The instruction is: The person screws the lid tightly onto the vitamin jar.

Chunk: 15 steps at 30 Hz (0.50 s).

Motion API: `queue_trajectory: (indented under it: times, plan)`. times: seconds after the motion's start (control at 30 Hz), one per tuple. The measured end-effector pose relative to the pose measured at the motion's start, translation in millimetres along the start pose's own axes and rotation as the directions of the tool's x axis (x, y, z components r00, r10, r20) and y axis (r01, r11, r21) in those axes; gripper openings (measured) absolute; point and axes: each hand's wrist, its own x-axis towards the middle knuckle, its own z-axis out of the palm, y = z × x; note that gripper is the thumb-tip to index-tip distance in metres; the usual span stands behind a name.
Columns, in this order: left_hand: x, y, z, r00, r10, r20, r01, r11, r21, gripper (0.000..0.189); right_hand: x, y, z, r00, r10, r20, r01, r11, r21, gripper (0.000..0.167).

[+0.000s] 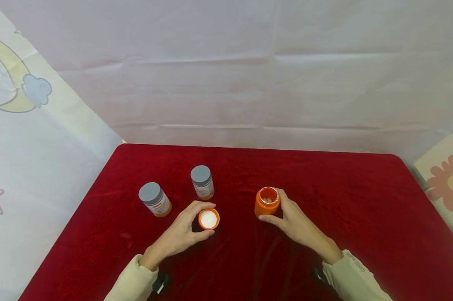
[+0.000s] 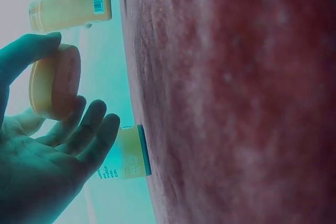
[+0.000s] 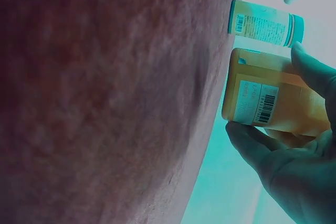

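My left hand (image 1: 179, 232) holds an orange screw cap (image 1: 208, 219) between thumb and fingers, its white inner side facing up. In the left wrist view the cap (image 2: 55, 82) is clear of the red cloth. Over to the right, my right hand (image 1: 295, 219) grips an uncapped orange pill bottle (image 1: 264, 207) around its side, mouth up. Torn foil rings the bottle's rim, and small pale pieces show inside. The right wrist view shows a barcode label on this bottle (image 3: 278, 93). Whether its base touches the cloth I cannot tell.
Two bottles with grey lids stand beyond my left hand: one at the left (image 1: 156, 200), the other farther back (image 1: 202, 182). A red cloth (image 1: 343, 188) covers the table. Pale sheets with printed shapes hang behind and at both sides.
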Motion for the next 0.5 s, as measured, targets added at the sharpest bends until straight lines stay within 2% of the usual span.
queue_trajectory:
  times: [0.23,0.33,0.5]
  plan:
    - [-0.4,2.9,0.3,0.997,-0.07,0.024,0.071,0.997,-0.036,0.061,-12.9,-3.6,2.0,0.998,-0.055,0.014,0.055,0.998,-0.029,0.066]
    - [-0.3,3.3,1.1,0.998,-0.058,0.022,0.059,0.998,-0.033,0.06,-17.8,-5.0,2.7,0.997,-0.071,0.019,0.072,0.997,-0.042,0.067]
    - [0.0,3.7,2.9,1.0,-0.011,0.003,0.011,0.999,-0.032,0.059,-24.7,-7.5,3.1,0.999,-0.029,0.045,0.031,0.999,-0.031,0.069]
